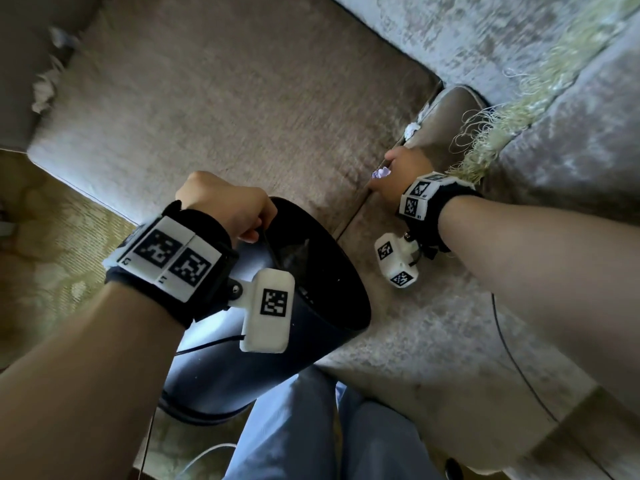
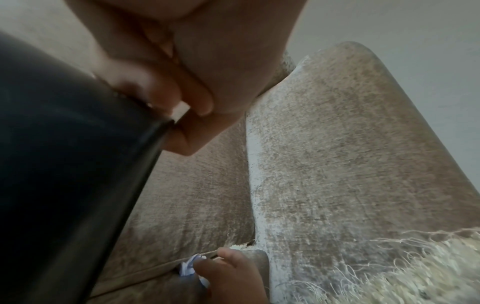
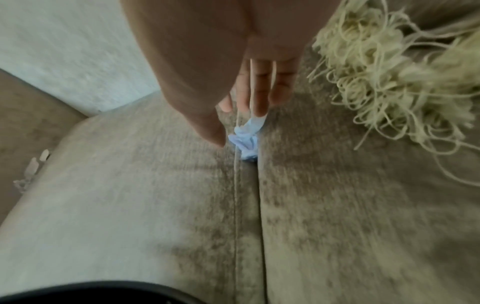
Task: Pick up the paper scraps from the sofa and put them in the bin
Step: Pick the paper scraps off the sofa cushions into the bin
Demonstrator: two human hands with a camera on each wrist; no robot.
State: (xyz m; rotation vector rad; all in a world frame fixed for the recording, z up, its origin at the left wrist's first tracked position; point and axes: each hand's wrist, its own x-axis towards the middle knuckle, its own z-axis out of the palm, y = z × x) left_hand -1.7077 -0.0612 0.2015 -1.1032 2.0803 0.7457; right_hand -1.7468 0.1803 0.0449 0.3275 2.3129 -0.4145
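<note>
My right hand [image 1: 381, 170] is down at the seam between two beige sofa cushions [image 1: 242, 109]. Its thumb and fingers pinch a crumpled white paper scrap [image 1: 381, 174]; the right wrist view shows the scrap [image 3: 246, 142] wedged in the seam between the thumb and fingertips [image 3: 259, 112]. Another scrap [image 1: 412, 129] lies farther along the same seam. More scraps [image 1: 45, 88] sit at the cushion's far left edge. My left hand [image 1: 249, 233] grips the rim of a black bin [image 1: 332, 317], tilted against the sofa front with its mouth toward the seam.
A throw with long pale fringe [image 1: 502, 133] drapes over the sofa to the right of my right hand. A patterned rug [image 1: 52, 271] covers the floor on the left. My jeans-clad legs [image 1: 294, 427] stand below the bin, with thin cables nearby.
</note>
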